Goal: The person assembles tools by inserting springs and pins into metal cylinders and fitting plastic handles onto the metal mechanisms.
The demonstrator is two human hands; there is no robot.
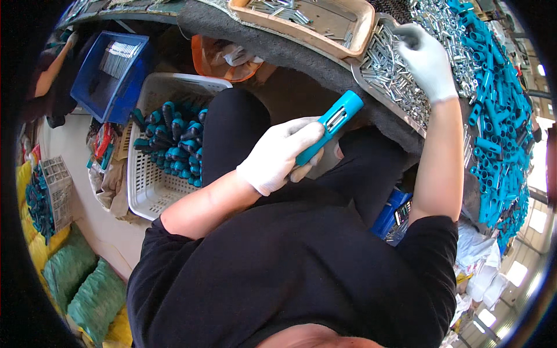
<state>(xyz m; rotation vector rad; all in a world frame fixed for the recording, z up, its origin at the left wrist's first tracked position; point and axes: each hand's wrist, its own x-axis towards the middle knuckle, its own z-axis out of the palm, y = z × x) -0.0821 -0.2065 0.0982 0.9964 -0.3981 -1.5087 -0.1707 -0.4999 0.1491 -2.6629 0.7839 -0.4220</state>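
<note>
My left hand (284, 152), in a white glove, is closed round a teal slotted tube-shaped handle (331, 124) held above my lap. The handle is tilted, its far end pointing up and right, and a silvery metal piece shows inside its slot. At the upper right, my white-gloved right hand (428, 62) is over a pile of small metal pins (386, 66) in a metal tray. Its fingers are curled toward the thumb; whatever lies between them is too small to make out.
A tan tray (371, 29) with metal pins stands on the bench. Many teal tubes (493, 116) are heaped at the right. Left of my legs, a white basket (139, 185) holds teal-and-black handles beside a blue crate (81, 84). A co-worker's arm (49, 75) shows at far left.
</note>
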